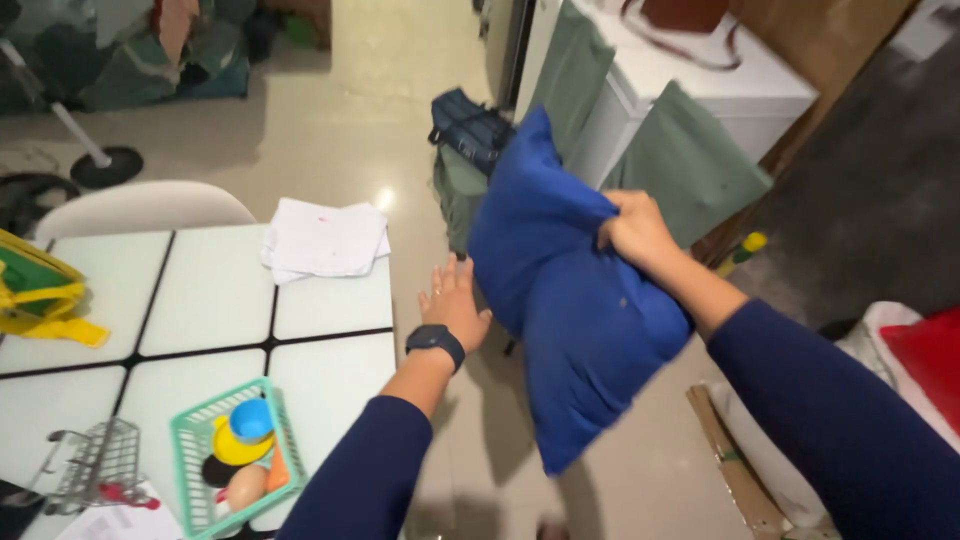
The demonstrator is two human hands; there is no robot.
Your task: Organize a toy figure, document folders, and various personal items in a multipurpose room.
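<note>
Head view shows the right hand (pixel 636 232) clamped on one edge of the blue pillow (pixel 570 300), held in the air beside the table (pixel 330 370), the left hand (pixel 455 303) open and just short of it: a one-edge grip may slip.

You've got a deep blue pillow (pixel 575 300) up in the air, tilted with one corner pointing high and another hanging low. The soft fabric bunches at its right edge, and it hangs just beside the tabletop (pixel 200 300).
</note>
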